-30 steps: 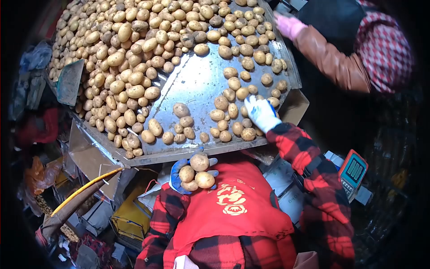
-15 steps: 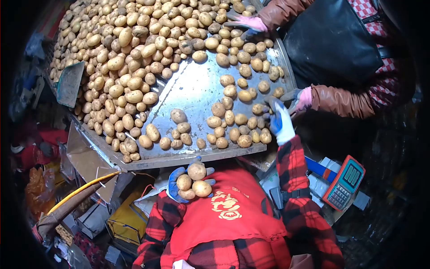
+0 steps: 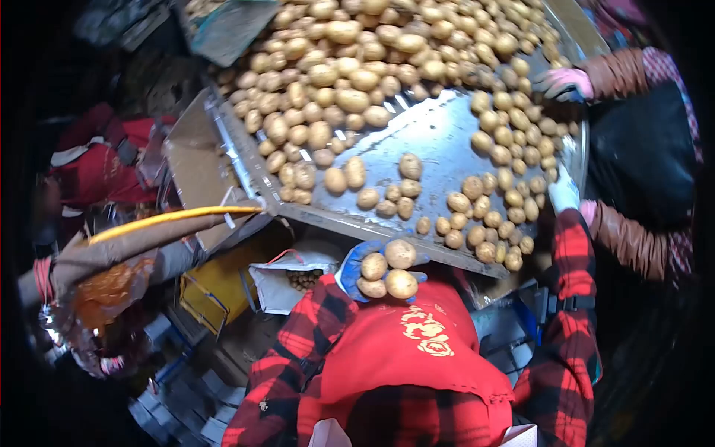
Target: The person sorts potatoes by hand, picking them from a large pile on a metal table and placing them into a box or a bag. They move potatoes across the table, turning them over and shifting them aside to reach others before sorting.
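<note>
My left hand (image 3: 354,270), in a blue and white glove, is cupped palm up in front of my red apron (image 3: 406,350), and several potatoes (image 3: 401,284) rest in it. Stretched out to the right, my right hand (image 3: 564,192) in its pale glove lies at the right rim of the metal table (image 3: 372,153). Potatoes (image 3: 515,198) lie just left of it. Glare and blur hide its fingers.
A big heap of potatoes (image 3: 350,74) covers the table's far side, with a green scoop (image 3: 232,31) at its left. Across the right edge, a co-worker's gloved hand (image 3: 564,83) touches potatoes. A white sack (image 3: 277,287) stands below the front edge.
The view has turned, so the table sits further right. My right hand has moved up along the right rim. My left hand still cradles its potatoes. The co-worker's upper hand remains among potatoes.
</note>
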Motion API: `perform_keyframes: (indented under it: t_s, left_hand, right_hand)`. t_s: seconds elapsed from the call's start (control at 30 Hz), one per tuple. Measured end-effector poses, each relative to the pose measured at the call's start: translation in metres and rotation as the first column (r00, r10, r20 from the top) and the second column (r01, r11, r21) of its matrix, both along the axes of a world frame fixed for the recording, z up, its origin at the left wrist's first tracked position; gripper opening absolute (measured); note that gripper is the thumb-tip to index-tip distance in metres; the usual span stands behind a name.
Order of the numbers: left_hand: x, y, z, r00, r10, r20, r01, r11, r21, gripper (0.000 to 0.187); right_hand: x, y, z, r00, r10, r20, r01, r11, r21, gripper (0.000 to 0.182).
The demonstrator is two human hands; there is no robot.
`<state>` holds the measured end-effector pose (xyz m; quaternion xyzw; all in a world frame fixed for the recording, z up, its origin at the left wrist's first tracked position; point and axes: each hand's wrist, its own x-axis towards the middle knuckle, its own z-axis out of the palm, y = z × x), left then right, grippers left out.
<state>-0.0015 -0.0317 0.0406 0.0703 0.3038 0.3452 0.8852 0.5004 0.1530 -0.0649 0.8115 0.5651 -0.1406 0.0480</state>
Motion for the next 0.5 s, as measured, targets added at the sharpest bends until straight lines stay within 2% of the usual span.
perform_keyframes:
  t_s: [0.03, 0.07, 0.1, 0.13, 0.17, 0.2, 0.23, 0.27, 0.3, 0.33, 0.37, 0.4, 0.43, 0.47, 0.5]
  left_hand:
    - [-0.005, -0.004, -0.003, 0.986, 0.100, 0.130, -0.087, 0.991, -0.103, 0.045]
    - [-0.010, -0.010, -0.004, 0.981, 0.119, 0.155, -0.104, 0.989, -0.104, 0.047]
    - [-0.018, -0.016, -0.004, 0.974, 0.135, 0.180, -0.117, 0.987, -0.108, 0.049]
    - [-0.033, -0.020, -0.007, 0.918, 0.098, 0.384, -0.018, 0.978, -0.206, 0.053]
    - [-0.039, -0.031, -0.010, 0.880, 0.133, 0.456, -0.031, 0.974, -0.224, 0.059]
    - [-0.048, -0.040, -0.012, 0.846, 0.180, 0.502, -0.080, 0.974, -0.213, 0.060]
    - [-0.059, -0.056, -0.014, 0.803, 0.224, 0.552, -0.121, 0.969, -0.216, 0.062]
    - [-0.074, -0.085, -0.038, 0.916, 0.318, 0.244, -0.277, 0.943, -0.186, 0.069]
    - [-0.088, -0.086, -0.033, 0.823, 0.452, 0.345, -0.338, 0.877, -0.341, 0.065]
    - [-0.100, -0.090, -0.037, 0.727, 0.467, 0.503, -0.381, 0.884, -0.269, 0.051]
    - [-0.108, -0.081, -0.018, 0.725, 0.434, 0.535, -0.332, 0.900, -0.281, 0.051]
    - [-0.116, -0.064, 0.014, 0.725, 0.365, 0.584, -0.364, 0.923, -0.125, 0.043]
    - [-0.136, -0.052, 0.028, 0.721, 0.296, 0.626, -0.401, 0.916, 0.029, 0.036]
    - [-0.189, -0.092, -0.028, 0.583, 0.419, 0.696, -0.481, 0.869, -0.120, 0.046]
    - [-0.201, -0.102, -0.008, 0.554, 0.793, 0.253, -0.761, 0.605, -0.234, 0.057]
  right_hand:
    - [-0.006, 0.004, 0.000, 0.997, -0.055, -0.048, 0.053, 0.998, -0.040, 0.065]
    - [0.006, 0.010, -0.027, 0.993, -0.099, -0.071, 0.099, 0.995, 0.004, 0.064]
    - [0.027, 0.014, -0.049, 0.976, -0.036, -0.213, 0.050, 0.997, 0.062, 0.062]
    - [0.009, 0.006, -0.024, 0.945, -0.066, -0.320, 0.093, 0.993, 0.070, 0.060]
    - [0.008, -0.001, -0.017, 0.920, -0.091, -0.381, 0.131, 0.988, 0.081, 0.058]
    - [-0.019, -0.010, 0.010, 0.964, -0.071, -0.257, 0.123, 0.973, 0.195, 0.055]
    - [-0.037, -0.026, 0.022, 0.901, -0.019, -0.433, 0.170, 0.934, 0.313, 0.054]
    - [-0.072, -0.039, 0.053, 0.767, -0.063, -0.639, 0.234, 0.954, 0.187, 0.052]
    - [-0.148, -0.056, 0.134, 0.678, -0.223, -0.700, 0.211, 0.972, -0.106, 0.050]
    - [-0.185, -0.077, 0.155, 0.490, -0.262, -0.831, 0.112, 0.965, -0.238, 0.050]
    - [-0.226, -0.091, 0.179, 0.419, -0.338, -0.843, -0.088, 0.909, -0.408, 0.053]
    - [-0.262, -0.108, 0.183, 0.306, -0.470, -0.828, -0.192, 0.821, -0.537, 0.056]
    - [-0.292, -0.121, 0.172, 0.187, -0.501, -0.845, -0.429, 0.733, -0.529, 0.056]
    - [-0.342, -0.126, 0.198, -0.004, -0.659, -0.752, -0.572, 0.619, -0.539, 0.054]
    - [-0.374, -0.142, 0.170, -0.041, -0.655, -0.755, -0.680, 0.572, -0.459, 0.049]
